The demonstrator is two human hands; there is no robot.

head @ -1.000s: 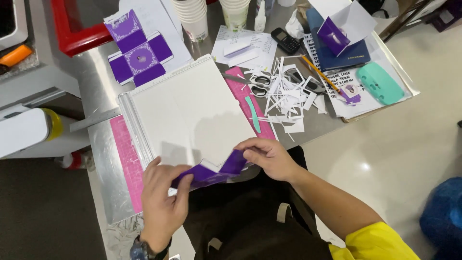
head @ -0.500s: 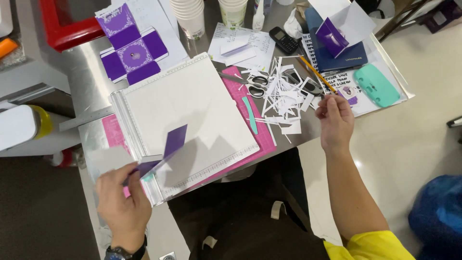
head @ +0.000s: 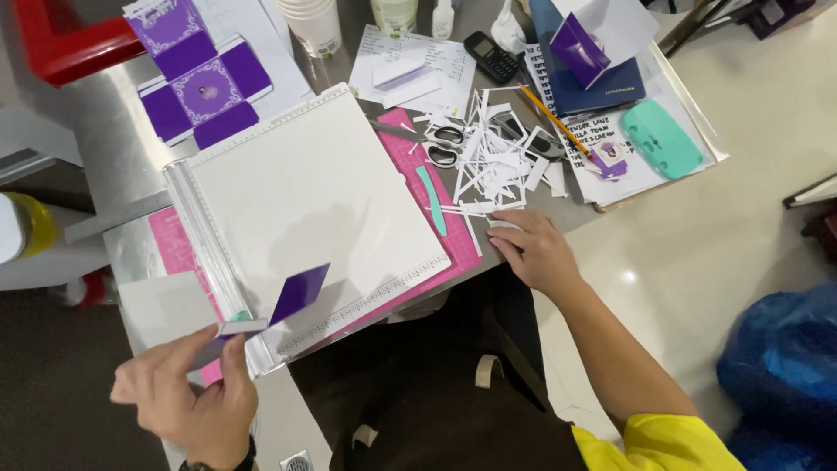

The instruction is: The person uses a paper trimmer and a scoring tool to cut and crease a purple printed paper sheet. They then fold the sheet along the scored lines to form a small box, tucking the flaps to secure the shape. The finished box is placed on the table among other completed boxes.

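My left hand (head: 193, 397) pinches a folded purple card piece (head: 296, 294) by its pale lower flap, holding it just over the near left corner of the white scoring board (head: 314, 187). My right hand (head: 534, 250) rests palm down at the table's front edge, its fingers spread and touching the edge of a pile of white paper strips (head: 493, 157). It holds nothing. A teal scoring stick (head: 432, 201) lies on the pink cutting mat (head: 458, 235) between the board and my right hand.
A flat purple box cut-out (head: 196, 87) lies at the back left. Scissors (head: 436, 139), a black phone (head: 493, 57), an orange pencil (head: 554, 118), a teal case (head: 660, 138), a blue book with a folded purple box (head: 580, 48) and stacked cups (head: 314, 22) crowd the back.
My right hand has come back from the papers at the right to the table's front edge by the paper strips. My left hand has kept the purple piece, shifting a little.
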